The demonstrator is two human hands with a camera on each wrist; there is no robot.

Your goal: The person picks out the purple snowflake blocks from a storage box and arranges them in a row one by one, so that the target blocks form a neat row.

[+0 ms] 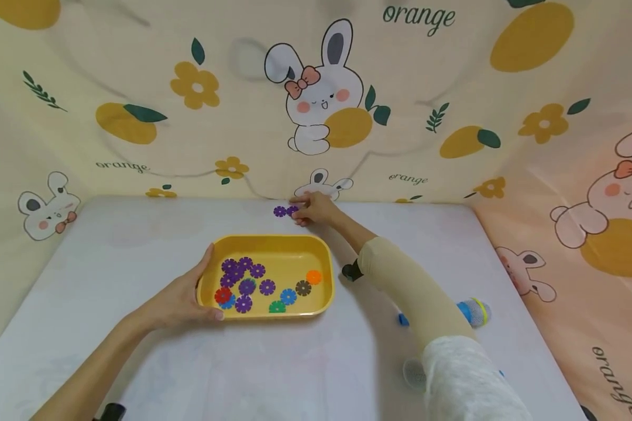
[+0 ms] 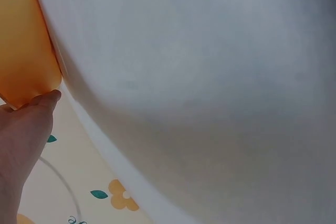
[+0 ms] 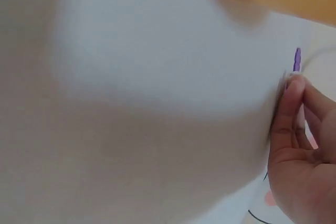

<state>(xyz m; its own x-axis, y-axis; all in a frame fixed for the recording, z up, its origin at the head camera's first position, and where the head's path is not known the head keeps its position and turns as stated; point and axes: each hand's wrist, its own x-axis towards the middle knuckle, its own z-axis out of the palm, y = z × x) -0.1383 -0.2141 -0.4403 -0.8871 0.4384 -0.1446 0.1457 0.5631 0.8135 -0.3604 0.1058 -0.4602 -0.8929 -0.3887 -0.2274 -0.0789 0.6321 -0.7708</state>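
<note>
A yellow tray point(image 1: 295, 251) sits mid-table, holding several purple notched discs point(image 1: 267, 287) plus red, blue, green, brown and orange ones. My left hand point(image 1: 181, 298) grips the tray's left end, its thumb at the front corner. In the left wrist view, the same hand point(image 2: 26, 145) meets the tray's orange-looking side point(image 2: 26, 35). Beyond the tray, near the table's back edge, my right hand point(image 1: 316, 209) pinches a joined pair of purple discs point(image 1: 280, 211). The right wrist view shows them edge-on as a thin purple piece point(image 3: 297, 59) sticking out past the fingertips point(image 3: 295, 85).
A blue microphone point(image 1: 476, 313) lies at the right, partly hidden by my right sleeve point(image 1: 416, 292). Closer to me is a round grey mesh head point(image 1: 414, 373), also partly covered. Cloth printed with rabbits and oranges point(image 1: 242, 117) rises behind the white table point(image 1: 137, 240) and along its sides.
</note>
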